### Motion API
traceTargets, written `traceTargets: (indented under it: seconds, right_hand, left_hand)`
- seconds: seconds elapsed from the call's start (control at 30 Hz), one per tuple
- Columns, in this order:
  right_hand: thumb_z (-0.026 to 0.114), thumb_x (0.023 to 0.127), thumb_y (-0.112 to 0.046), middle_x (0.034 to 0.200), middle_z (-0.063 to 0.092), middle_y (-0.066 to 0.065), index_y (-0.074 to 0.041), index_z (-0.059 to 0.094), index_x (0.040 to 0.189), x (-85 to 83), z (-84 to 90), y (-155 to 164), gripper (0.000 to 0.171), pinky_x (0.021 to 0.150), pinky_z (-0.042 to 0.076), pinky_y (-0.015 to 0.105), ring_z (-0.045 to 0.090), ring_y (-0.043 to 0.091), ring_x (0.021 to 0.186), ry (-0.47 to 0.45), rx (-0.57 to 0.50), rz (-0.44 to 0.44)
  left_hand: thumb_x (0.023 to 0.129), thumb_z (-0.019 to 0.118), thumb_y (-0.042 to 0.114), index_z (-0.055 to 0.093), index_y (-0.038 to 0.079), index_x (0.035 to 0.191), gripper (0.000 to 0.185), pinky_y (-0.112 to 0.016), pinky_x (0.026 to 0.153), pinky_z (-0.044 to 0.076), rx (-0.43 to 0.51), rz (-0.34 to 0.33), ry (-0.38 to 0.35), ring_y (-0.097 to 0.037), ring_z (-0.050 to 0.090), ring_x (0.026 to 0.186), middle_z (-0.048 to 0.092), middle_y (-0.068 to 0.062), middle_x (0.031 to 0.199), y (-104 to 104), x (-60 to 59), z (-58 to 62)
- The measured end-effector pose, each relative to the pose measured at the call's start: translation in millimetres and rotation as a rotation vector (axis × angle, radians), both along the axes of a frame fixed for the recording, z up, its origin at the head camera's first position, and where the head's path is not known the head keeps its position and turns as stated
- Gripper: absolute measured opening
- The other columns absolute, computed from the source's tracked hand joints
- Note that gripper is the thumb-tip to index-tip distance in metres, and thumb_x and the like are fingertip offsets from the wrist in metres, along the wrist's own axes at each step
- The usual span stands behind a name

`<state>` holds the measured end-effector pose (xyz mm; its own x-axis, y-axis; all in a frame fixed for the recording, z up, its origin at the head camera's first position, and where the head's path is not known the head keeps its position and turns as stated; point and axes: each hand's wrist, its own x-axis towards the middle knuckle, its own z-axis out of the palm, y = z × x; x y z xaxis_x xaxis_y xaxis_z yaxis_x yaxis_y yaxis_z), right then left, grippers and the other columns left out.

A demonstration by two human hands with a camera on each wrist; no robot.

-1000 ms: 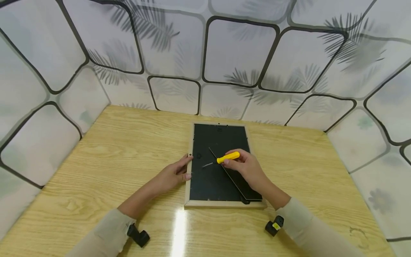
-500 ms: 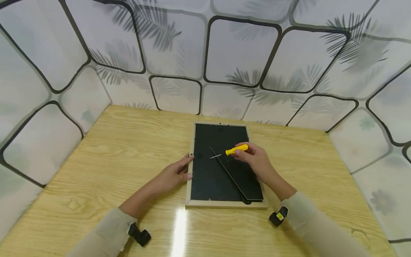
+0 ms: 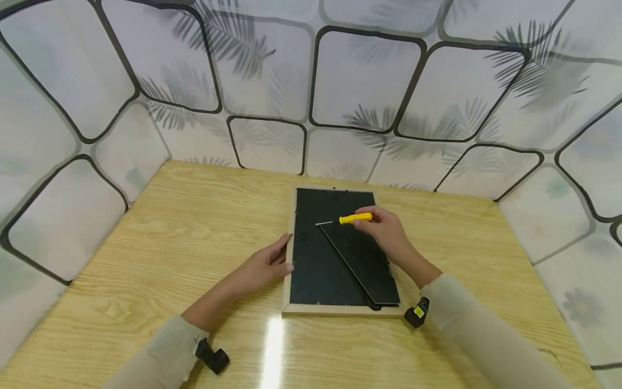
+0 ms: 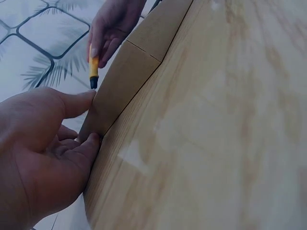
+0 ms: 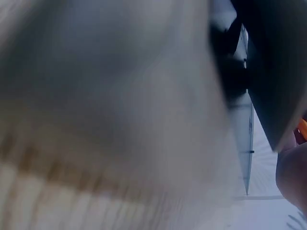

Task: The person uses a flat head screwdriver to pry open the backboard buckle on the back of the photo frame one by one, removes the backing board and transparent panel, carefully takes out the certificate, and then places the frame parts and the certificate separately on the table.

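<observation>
A wooden table [image 3: 146, 243] is enclosed from nine through three o'clock by a leaf-patterned panelled wall [image 3: 359, 81].

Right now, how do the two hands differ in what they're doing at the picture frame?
The left hand rests with straight fingers against the picture frame at its left edge; the right hand pinches a yellow screwdriver over the frame's black back. Left holds nothing; right holds the tool. Both are at the frame, which lies face down on the table.
</observation>
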<state>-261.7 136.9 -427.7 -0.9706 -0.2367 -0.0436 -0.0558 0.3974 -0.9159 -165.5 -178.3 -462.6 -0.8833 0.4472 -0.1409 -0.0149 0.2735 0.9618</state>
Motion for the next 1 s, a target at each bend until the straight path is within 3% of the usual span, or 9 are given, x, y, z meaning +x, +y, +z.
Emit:
traceTargets:
  seconds: [0.23,0.43,0.7,1.0]
  right_hand:
    - [0.074,0.093,-0.022,0.120,0.066,0.014,-0.007,0.068,0.123,-4.7,-0.3,-1.7,0.034,0.087,0.056,0.030,0.065,0.025,0.099,0.035,0.065,-0.011]
    - [0.072,0.094,-0.022,0.120,0.066,0.015,-0.006,0.067,0.125,-6.3,2.9,-0.3,0.035,0.086,0.056,0.027,0.065,0.024,0.099,0.022,0.074,0.001]
    - [0.073,0.094,-0.021,0.121,0.066,0.014,-0.007,0.068,0.124,-13.9,11.7,-9.3,0.034,0.089,0.055,0.034,0.062,0.026,0.100,0.019,0.094,0.026]
    - [0.070,0.096,-0.017,0.128,0.062,0.016,-0.004,0.064,0.130,-22.3,12.1,-22.3,0.037,0.098,0.056,0.043,0.063,0.029,0.109,-0.022,0.045,0.015]
  left_hand:
    - [0.105,0.057,0.029,0.006,0.018,0.164,0.079,-0.041,0.120,0.034,-0.049,0.015,0.043,-0.027,0.025,0.152,0.006,-0.004,0.170,4.2,2.6,-0.4]
    - [0.106,0.053,0.019,0.007,0.012,0.163,0.074,-0.042,0.119,0.035,-0.033,0.017,0.086,-0.028,0.026,0.152,0.010,-0.010,0.169,9.1,1.3,-2.3]
    - [0.106,0.051,0.012,0.006,0.014,0.163,0.073,-0.041,0.119,0.033,-0.009,0.017,0.023,-0.028,0.022,0.153,0.008,-0.011,0.169,10.2,1.4,1.6]
    - [0.107,0.050,0.012,0.005,0.014,0.163,0.072,-0.043,0.122,0.029,-0.014,-0.009,0.022,-0.028,0.018,0.154,0.005,-0.010,0.170,7.5,2.1,4.1]
